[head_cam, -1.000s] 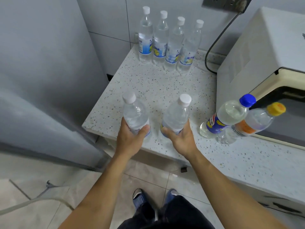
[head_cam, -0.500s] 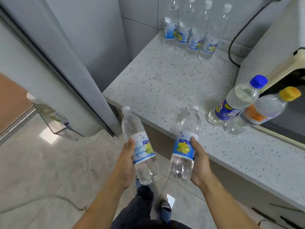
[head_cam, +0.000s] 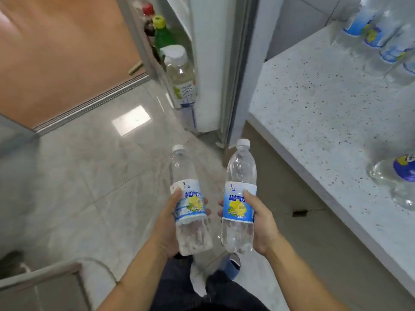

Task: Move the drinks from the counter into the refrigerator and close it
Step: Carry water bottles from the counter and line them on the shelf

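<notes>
My left hand [head_cam: 167, 223] grips a clear bottle [head_cam: 189, 205] with a white cap and a blue-and-yellow label. An identical bottle [head_cam: 240, 198] is held in my right hand [head_cam: 261, 223]. Both bottles hang over the floor, left of the speckled counter [head_cam: 325, 113]. Ahead stands the open refrigerator door [head_cam: 208, 63], its shelf holding a pale tea bottle [head_cam: 180, 75], a green bottle [head_cam: 162, 33] and a dark red-capped bottle [head_cam: 148, 21]. Several matching clear bottles [head_cam: 379, 30] stand at the counter's back, blurred.
A blue-labelled bottle [head_cam: 402, 168] stands at the counter's right edge, partly cut off. An orange-brown door [head_cam: 62, 52] fills the upper left. Grey floor tiles [head_cam: 94, 176] spread below. A grey ledge [head_cam: 38, 274] sits at the lower left.
I have turned left from the counter with both bottles in my hands. The refrigerator door's shelf with its bottles has come into view, and the counter has slid to the right.
</notes>
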`<state>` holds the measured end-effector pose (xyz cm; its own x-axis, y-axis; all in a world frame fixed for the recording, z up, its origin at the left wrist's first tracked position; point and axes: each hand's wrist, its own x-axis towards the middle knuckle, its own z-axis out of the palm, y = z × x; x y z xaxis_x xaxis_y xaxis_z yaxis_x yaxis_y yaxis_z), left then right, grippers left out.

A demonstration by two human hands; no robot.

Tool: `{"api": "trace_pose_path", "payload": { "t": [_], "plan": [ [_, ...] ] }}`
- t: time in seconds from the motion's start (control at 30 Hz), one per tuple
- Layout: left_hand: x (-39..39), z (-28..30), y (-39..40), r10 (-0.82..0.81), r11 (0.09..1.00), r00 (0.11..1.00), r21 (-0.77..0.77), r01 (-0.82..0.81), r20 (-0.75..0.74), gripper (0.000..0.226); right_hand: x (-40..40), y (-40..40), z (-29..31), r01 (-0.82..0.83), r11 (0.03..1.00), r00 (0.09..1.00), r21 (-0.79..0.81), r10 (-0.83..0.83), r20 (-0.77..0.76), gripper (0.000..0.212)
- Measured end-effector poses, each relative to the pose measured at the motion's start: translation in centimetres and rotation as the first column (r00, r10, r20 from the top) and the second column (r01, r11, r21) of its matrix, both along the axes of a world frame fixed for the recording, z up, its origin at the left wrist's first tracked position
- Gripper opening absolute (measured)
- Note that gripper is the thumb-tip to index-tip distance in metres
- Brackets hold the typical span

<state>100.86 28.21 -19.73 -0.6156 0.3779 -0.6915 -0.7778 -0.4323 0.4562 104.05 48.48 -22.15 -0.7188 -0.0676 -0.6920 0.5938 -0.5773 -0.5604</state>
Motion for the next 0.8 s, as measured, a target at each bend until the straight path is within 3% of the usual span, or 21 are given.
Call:
{"api": "trace_pose_path", "payload": {
  "t": [0.13,0.27,0.43,0.57,0.8],
  "plan": [
    [-0.6,0.6,-5.9,0.132,0.990,0.991,-0.038,-0.133,-0.033,0.059,-3.2,-5.9,0.8,-0.156,0.986,0.987,0.059,0.159,-0.034,0.066],
    [-2.7,1.1,-12.9,0.215,0.967,0.975,-0.124,-0.221,-0.058,0.047,-7.0,-13.0,1.4,-0.234,0.969,0.969,0.085,0.239,-0.055,0.051],
    [-8.0,4.1,-20.9,0.132,0.926,0.960,-0.316,-0.208,-0.245,0.038,-13.5,-22.4,4.4,-0.250,0.960,0.958,0.126,0.264,-0.110,0.085],
    [-12.5,6.3,-25.4,0.082,0.905,0.925,-0.362,-0.225,-0.371,0.029,-17.7,-27.8,6.2,-0.206,0.977,0.961,0.058,0.213,-0.175,0.080],
    [-20.5,7.8,-29.9,0.110,0.903,0.921,-0.350,-0.251,-0.374,0.077,-24.5,-31.7,6.5,-0.171,0.985,0.961,-0.002,0.166,-0.220,0.061]
  ]
}}
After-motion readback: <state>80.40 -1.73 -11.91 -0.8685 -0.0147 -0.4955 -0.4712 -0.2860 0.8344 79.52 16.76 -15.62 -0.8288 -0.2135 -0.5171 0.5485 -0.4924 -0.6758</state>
